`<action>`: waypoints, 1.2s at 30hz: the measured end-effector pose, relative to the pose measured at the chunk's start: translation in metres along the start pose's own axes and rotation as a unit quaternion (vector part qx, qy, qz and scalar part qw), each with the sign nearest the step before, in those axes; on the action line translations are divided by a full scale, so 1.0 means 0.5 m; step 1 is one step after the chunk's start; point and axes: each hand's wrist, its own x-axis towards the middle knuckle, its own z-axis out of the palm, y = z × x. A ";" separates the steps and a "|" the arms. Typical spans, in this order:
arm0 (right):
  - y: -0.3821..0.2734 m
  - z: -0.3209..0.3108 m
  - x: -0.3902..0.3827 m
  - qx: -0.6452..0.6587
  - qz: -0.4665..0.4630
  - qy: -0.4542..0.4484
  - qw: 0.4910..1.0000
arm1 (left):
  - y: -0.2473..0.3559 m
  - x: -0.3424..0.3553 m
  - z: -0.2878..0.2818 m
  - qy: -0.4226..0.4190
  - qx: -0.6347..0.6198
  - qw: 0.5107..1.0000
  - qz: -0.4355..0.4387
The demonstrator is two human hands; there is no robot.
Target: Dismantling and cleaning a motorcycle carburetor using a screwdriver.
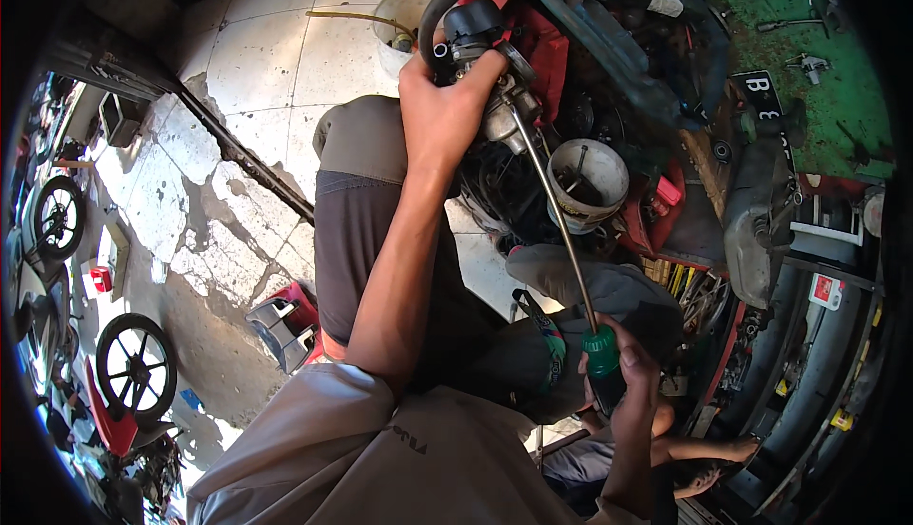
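1. The left hand (pixel 442 111) is wrapped around the carburetor (pixel 499 124), and this grip pinches it tight. The thumb lies over the near side; the other fingers are mostly hidden.
2. The carburetor is up in this grip. Its black cap (pixel 472 19) sticks out above the hand, and its silver body peeks out to the right of the thumb.
3. The right hand (pixel 631 387) is well below the carburetor. That grip is curled around the green handle of a long screwdriver (pixel 560 225).
4. The screwdriver slants up to the carburetor. I cannot tell if its tip sits in a screw.
5. A white bucket (pixel 388 57) is left of the carburetor. A green bench (pixel 837 102) is far to its right.
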 end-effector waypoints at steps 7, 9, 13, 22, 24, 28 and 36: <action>-0.038 -0.023 0.000 -0.174 -0.095 0.051 0.979 | -0.003 -0.003 0.011 0.013 0.029 0.999 -0.008; -0.046 -0.002 0.005 -0.428 -0.263 0.125 0.856 | 0.000 -0.002 0.014 0.018 0.014 1.000 -0.011; -0.035 0.008 0.020 -0.477 -0.328 0.223 0.784 | 0.001 0.000 0.017 0.022 -0.011 1.000 -0.014; 0.020 -0.058 -0.003 -0.214 -0.315 0.159 0.911 | -0.013 0.012 0.009 0.032 -0.169 0.981 -0.085; 0.007 -0.069 0.005 0.048 -0.102 -0.006 0.994 | -0.012 0.017 0.001 0.014 -0.314 0.939 -0.142; 0.035 -0.033 -0.003 0.200 -0.009 -0.104 0.974 | 0.030 0.007 -0.001 -0.035 -0.478 0.860 -0.177; 0.021 0.003 -0.012 0.139 0.032 -0.113 0.983 | 0.021 0.012 -0.004 -0.013 -0.454 0.876 -0.160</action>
